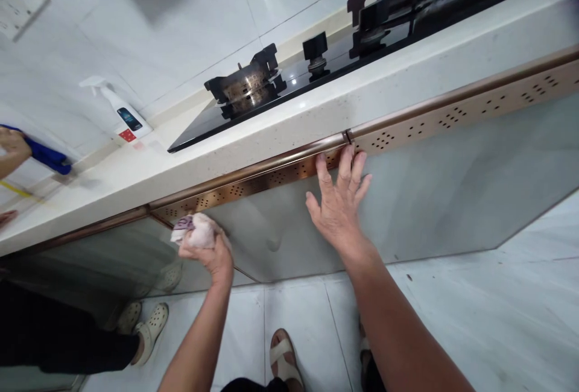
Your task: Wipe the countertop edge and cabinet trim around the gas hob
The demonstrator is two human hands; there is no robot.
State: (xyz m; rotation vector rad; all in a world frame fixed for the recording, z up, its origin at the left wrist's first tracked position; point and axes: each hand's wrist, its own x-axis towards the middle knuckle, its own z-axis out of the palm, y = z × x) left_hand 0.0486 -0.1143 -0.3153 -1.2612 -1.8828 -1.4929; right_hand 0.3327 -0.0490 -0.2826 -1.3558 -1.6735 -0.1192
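Observation:
Bunched in my left hand (pixel 215 259) is a whitish cloth (pixel 199 231) with a purple patch. That hand is close to the left end of a copper-coloured perforated strip (pixel 266 178) along the top of a grey cabinet door (pixel 271 223). Fingers spread, my right hand (pixel 338 208) rests its fingertips on the strip, near the joint between two doors. Nothing is held in it. How firmly the cloth touches the door cannot be made out.
Above the doors runs a white countertop (pixel 289 120) with a black gas hob (pixel 294 81). A spray bottle (pixel 122 111) stands left of the hob. At far left, another person's hand (pixel 13 148) is by a blue object (pixel 47 154); that person's light clogs (pixel 154 328) are on the floor.

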